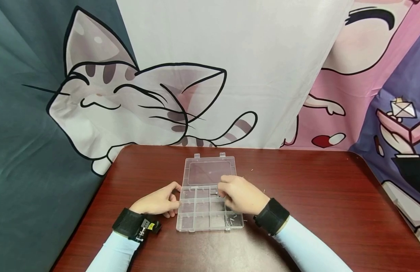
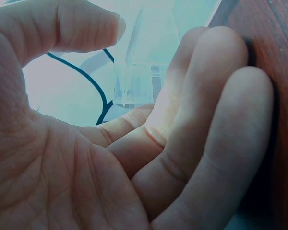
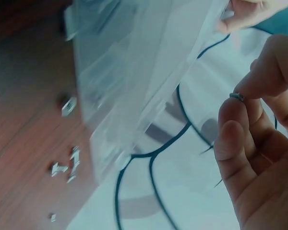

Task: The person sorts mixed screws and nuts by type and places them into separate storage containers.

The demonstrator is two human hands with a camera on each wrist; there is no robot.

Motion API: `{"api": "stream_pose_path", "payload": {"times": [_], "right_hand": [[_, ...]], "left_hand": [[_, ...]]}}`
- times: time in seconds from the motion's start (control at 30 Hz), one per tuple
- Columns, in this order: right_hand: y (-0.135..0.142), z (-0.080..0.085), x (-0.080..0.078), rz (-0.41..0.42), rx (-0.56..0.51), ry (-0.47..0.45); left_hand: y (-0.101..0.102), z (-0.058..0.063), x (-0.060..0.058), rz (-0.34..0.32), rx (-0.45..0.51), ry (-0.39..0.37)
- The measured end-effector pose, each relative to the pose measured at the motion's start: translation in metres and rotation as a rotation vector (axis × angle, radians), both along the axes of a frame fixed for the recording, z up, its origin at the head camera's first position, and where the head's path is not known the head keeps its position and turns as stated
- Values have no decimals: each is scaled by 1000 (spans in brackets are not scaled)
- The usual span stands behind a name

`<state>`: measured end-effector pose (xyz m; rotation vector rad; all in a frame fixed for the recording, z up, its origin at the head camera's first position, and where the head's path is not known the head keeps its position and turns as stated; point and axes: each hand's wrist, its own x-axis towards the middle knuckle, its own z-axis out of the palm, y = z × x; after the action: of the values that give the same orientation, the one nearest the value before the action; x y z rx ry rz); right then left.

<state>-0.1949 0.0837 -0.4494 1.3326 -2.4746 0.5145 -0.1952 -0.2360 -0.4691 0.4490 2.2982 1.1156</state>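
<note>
A clear plastic compartment box (image 1: 202, 207) lies on the table with its lid (image 1: 210, 172) folded back. My left hand (image 1: 159, 201) rests at the box's left side, thumb and fingertips touching the edge; in the left wrist view its fingers bend loosely with a wide gap from the thumb. Above the right-hand compartments is my right hand (image 1: 243, 194). In the right wrist view it pinches a small metal screw (image 3: 236, 97) between thumb and fingertips; only its end shows. Several screws (image 1: 233, 218) lie in the front right compartment, and a few sit in a back compartment.
Loose screws (image 3: 58, 168) lie on the red-brown table (image 1: 318, 211) to the right of the box, blurred in the right wrist view. A cloth with a printed cat (image 1: 94, 113) hangs behind the table's far edge.
</note>
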Motion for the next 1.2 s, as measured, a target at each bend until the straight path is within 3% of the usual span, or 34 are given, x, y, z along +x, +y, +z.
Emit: {"api": "stream_pose_path", "payload": {"times": [0.27,0.6,0.87,1.03,1.2], "right_hand": [[-23,-4,14,42,55,43],[-27,-6,17,38,75,47],[-17,-2,25,-41,259,-128],[-7,0,18,-54,277,-151],[9,-2,-1,-96,263,-165]], "left_hand": [[0,2,1,3,12,-5],[0,0,-2,-11,-13,5],[0,-1,-1,-8,-12,-1],[0,0,-2,-13,-16,4],[-1,-1,-2,-17,-10,1]]}}
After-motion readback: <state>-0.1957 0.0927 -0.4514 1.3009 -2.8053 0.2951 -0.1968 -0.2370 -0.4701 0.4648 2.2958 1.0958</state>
